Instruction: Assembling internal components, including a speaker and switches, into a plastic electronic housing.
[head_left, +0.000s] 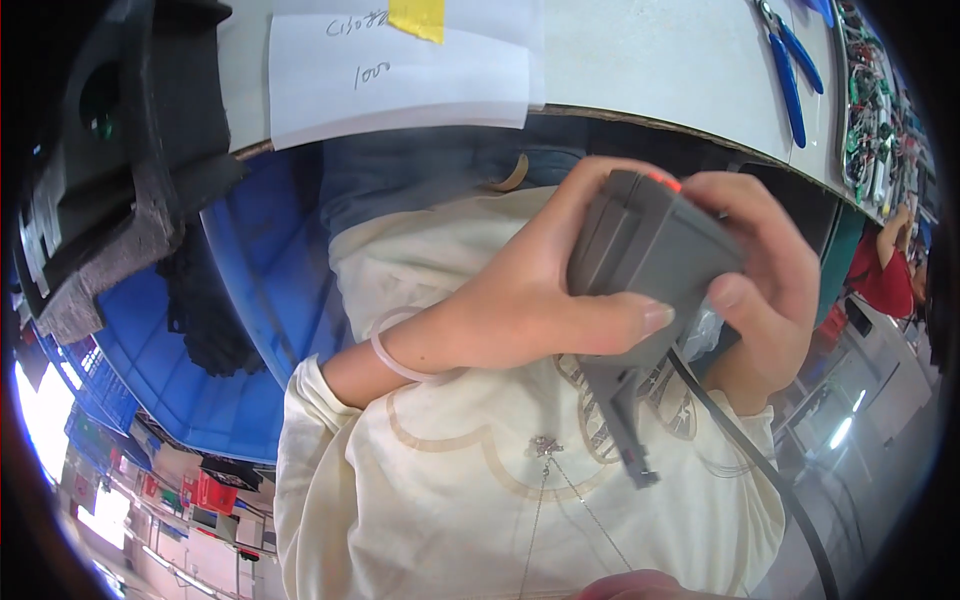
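Held up in front of my cream top is a dark grey plastic device (640,245) with a boxy body. A small orange-red part (663,181) shows at its upper edge, and a narrow grey arm (617,415) sticks out below. My left hand (575,318) grips its left side, thumb lying across the front. From the right, my right hand (775,255) closes round the other side, with its fingers over the upper edge. A black cable (765,465) runs down to the right from under the device. Some clear plastic (705,328) shows beside my right palm.
The white table (640,60) bears a paper sheet (400,90) with a yellow tag and blue-handled pliers (785,75). A tray (875,120) of wired parts stands right. Left are a blue crate (150,370) and a black moulded part (150,110). A person in red (885,275) is farther right.
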